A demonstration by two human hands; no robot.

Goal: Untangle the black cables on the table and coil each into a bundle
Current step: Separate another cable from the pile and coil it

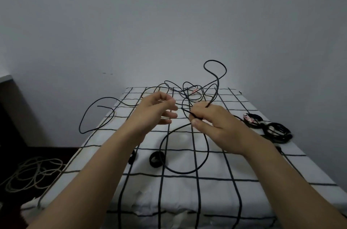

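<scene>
Right, the right hand (210,119) has fingers and thumb curled tight round the loose black cable (185,172); one strand springs up from the fist into a tall loop against the wall (169,22), another drops into a wide loop lying on the checked tablecloth (216,200); the left hand (155,110) hovers just beside it, fingers half-extended, thumb near the forefinger; whether it pinches a strand I cannot tell. Beyond both hands sits the tangle (187,91) at the far edge of the cloth, a pink tag (194,90) caught in it, and one long loop hangs off the left side; over on the right lie the coiled bundles (277,133), finished by the look of them; a black strap ring (156,159) waits near the front. That cable looks light, thin and springy; it holds its curves, so I'd expect it to kick out of a slack grip; best taken near a free end and fed through the fingers, not yanked at the knot.
</scene>
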